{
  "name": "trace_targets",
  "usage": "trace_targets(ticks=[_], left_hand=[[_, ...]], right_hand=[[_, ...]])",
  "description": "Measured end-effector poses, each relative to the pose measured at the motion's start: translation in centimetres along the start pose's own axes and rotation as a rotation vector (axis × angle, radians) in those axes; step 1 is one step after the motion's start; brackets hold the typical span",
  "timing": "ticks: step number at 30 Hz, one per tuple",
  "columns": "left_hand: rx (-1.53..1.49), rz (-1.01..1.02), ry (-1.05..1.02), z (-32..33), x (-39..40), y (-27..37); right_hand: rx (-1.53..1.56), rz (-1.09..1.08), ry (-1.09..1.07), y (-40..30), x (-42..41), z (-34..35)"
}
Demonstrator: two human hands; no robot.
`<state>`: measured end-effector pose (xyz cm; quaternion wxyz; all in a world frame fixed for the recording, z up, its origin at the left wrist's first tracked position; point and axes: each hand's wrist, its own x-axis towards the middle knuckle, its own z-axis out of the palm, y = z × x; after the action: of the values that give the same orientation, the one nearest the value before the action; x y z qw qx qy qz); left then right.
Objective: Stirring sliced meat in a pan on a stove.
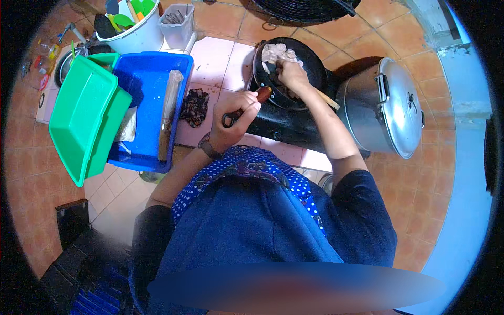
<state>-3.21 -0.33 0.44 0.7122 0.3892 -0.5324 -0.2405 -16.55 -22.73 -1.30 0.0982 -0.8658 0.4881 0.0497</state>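
A dark frying pan (317, 75) sits on a black gas stove (291, 130). My left hand (236, 118) is closed around the pan's brown and black handle (264, 93). Over the pan, my right hand (292, 75) reaches down beside pale pieces of food (277, 53) at the pan's far left; its fingertips are partly hidden, so its grip cannot be told. A wooden utensil handle (328, 99) sticks out past the pan's near right rim, partly behind my right forearm.
Right of the stove stands a large lidded aluminium pot (362, 106). To the left are a dark crumpled cloth or pad (195, 107), a blue plastic tray (147, 157), a green basin (75, 122), a white bucket of utensils (138, 39) and a clear container (177, 33). A black wok (307, 10) lies beyond.
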Motion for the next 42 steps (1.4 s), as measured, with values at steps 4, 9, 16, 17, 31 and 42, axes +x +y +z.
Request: trace_targets(ticks=[4, 9, 16, 17, 31, 42], left_hand=[[-0.007, 0.027, 0.021, 0.1, -0.1, -0.4], [-0.027, 0.009, 0.013, 0.2, -0.1, -0.5], [-0.030, 0.003, -0.009, 0.1, 0.0, -0.2], [-0.026, 0.007, -0.008, 0.1, 0.0, -0.3], [-0.039, 0.010, 0.028, 0.2, -0.2, -0.3], [0.005, -0.028, 0.044, 0.1, -0.5, -0.5]], right_hand=[[0.101, 0.072, 0.133, 2.9, 2.1, 0.6], [0.159, 0.104, 0.186, 8.7, 3.0, -0.5], [-0.123, 0.180, 0.303, 8.9, 1.5, -4.1], [-0.204, 0.179, 0.226, 8.9, 2.0, -3.1], [-0.590, -0.075, 0.182, 7.4, -4.6, -3.4], [-0.344, -0.286, 0.220, 4.7, -2.1, -2.7]])
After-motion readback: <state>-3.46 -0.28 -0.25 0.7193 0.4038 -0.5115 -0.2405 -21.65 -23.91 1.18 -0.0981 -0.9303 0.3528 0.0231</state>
